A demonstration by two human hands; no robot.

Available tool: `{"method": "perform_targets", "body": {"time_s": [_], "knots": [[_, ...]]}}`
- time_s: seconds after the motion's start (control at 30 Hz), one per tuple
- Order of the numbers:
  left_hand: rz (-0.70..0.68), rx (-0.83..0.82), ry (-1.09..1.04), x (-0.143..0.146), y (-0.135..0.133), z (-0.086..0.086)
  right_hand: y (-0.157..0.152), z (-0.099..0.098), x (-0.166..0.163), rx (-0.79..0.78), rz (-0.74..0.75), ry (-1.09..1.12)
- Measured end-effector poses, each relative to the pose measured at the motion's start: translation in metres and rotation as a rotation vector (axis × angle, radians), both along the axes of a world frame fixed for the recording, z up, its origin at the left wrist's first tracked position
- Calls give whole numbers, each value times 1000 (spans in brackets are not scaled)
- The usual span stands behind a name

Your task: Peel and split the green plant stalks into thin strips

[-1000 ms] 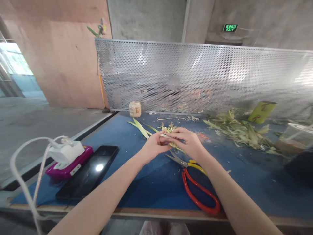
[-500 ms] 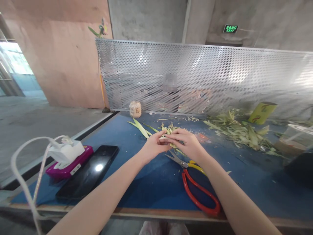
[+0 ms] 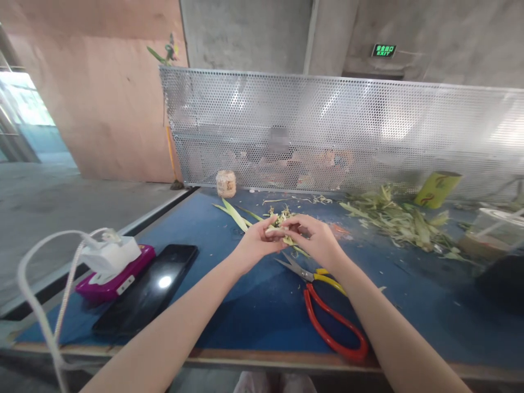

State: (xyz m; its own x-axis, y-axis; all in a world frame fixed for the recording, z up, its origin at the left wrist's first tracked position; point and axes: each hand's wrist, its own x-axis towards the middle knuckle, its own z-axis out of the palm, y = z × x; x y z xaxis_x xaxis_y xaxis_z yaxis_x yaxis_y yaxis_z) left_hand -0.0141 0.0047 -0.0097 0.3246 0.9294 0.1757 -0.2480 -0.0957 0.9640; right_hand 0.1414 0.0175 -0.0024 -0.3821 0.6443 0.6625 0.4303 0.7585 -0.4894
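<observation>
My left hand (image 3: pixel 254 243) and my right hand (image 3: pixel 316 240) meet above the blue table (image 3: pixel 254 300), both pinched on a small pale green leaf strip (image 3: pixel 282 234) held between the fingertips. Just behind the hands lies a small heap of shredded leaf bits (image 3: pixel 281 214). Long green leaves (image 3: pixel 235 212) lie to the left of that heap. Red-handled scissors (image 3: pixel 323 311) rest on the table right below my right wrist, blades pointing toward my hands.
A black phone (image 3: pixel 151 286) and a magenta power bank with a white charger (image 3: pixel 112 262) sit at the left. A pile of leaf trimmings (image 3: pixel 401 221), a yellow-green cup (image 3: pixel 437 187) and a small jar (image 3: pixel 226 183) stand along the perforated metal screen (image 3: pixel 335 131).
Both hands stay together on the leaf strip and have lifted slightly; the fingers have shifted a little along it. Nothing else on the table has moved.
</observation>
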Motion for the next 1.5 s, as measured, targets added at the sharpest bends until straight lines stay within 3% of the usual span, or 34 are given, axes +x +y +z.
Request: {"method": "perform_targets", "body": {"time_s": [0.2,0.4,0.73,1.13,1.5], "knots": [[-2,-6,-72,0,2,-2,-1,1,-1,33,12,15],[11,-52,-64,1,-2,3,-3,2,-2,-46,28,98],[2,-35,-48,0,-1,2,-3,3,-1,56,57,54],[15,-39,-95,2,-4,5,-1,-3,-4,-75,76,196],[-25,-20,-153,3,-3,3,-1,-3,-5,1,46,192]]}}
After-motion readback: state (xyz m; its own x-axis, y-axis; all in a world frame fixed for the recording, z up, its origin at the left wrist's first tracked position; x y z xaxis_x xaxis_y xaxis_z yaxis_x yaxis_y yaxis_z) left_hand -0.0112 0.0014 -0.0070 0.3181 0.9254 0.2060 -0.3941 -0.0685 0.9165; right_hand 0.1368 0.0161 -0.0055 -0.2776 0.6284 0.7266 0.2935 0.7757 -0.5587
